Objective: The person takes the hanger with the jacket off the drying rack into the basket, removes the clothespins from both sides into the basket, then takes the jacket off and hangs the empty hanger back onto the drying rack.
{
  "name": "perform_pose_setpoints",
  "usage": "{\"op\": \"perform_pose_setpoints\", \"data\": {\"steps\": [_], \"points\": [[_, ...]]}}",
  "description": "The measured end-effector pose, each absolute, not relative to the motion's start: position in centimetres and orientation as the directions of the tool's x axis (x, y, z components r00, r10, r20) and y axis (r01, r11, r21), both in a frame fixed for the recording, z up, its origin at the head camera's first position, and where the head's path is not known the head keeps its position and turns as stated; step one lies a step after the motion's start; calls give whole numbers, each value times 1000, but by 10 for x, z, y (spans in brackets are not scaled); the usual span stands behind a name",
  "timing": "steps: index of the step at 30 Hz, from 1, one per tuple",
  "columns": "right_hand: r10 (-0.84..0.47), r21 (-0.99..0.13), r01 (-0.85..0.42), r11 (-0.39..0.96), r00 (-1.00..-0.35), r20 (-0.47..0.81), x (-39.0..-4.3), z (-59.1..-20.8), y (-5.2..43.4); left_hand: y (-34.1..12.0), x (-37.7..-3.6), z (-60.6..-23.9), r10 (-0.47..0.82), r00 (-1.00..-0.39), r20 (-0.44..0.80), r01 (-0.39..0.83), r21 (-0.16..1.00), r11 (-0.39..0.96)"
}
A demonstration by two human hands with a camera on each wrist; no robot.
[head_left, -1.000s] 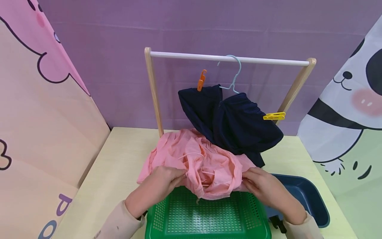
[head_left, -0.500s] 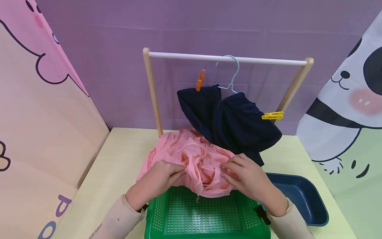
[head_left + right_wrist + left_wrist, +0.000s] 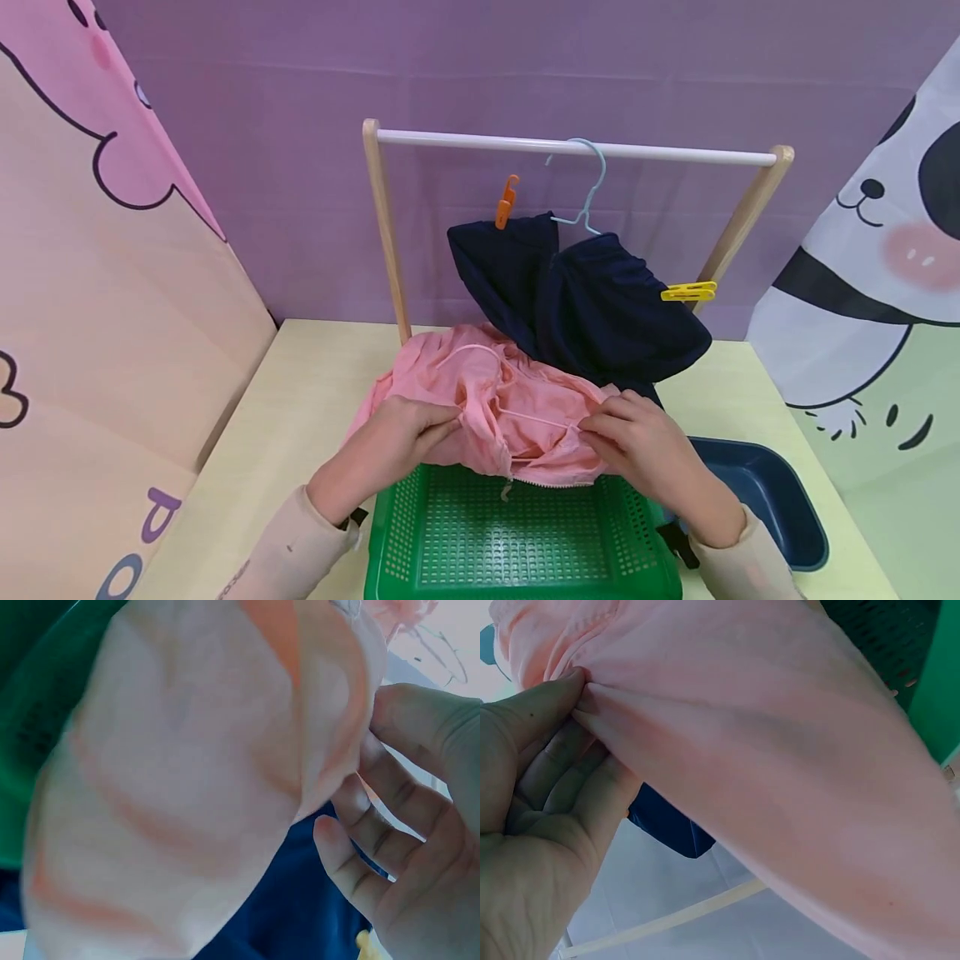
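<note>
With the fingers of my left hand (image 3: 393,437), I pinch one edge of a pink jacket (image 3: 487,421); my right hand (image 3: 648,446) pinches the opposite edge, the cloth spread between my fingers. The jacket's zipper (image 3: 557,483) hangs over the far part of a green basket (image 3: 517,542). Beyond my fingers, navy clothing (image 3: 611,312) hangs from a rack (image 3: 472,140); a blue tray (image 3: 772,500) sits on the desk (image 3: 322,367) beside my right hand.
</note>
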State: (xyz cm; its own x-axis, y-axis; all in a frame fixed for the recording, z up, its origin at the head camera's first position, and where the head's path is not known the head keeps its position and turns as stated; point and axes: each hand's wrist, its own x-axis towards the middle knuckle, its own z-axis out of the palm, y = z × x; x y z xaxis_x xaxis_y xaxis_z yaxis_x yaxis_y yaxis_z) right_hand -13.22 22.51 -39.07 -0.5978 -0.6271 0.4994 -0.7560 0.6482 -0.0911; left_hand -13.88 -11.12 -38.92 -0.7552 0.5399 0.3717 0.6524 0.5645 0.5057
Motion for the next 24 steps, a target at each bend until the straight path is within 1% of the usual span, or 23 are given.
{"op": "perform_pose_setpoints", "data": {"steps": [3, 10, 18, 24], "points": [[-613, -97, -747, 658, -606, 507, -130, -391, 235, -113, -138, -388, 532, -749, 395, 662, 487, 570], [-604, -78, -746, 661, -591, 535, -130, -392, 248, -116, -137, -389, 507, -744, 436, 668, 462, 583], [-604, -32, -719, 695, -607, 516, -130, -394, 262, -121, -137, -389, 467, -768, 438, 639, 476, 604], [-578, -52, -710, 702, -611, 540, -127, -395, 273, -129, -137, -391, 448, -762, 468, 643, 459, 613]]}}
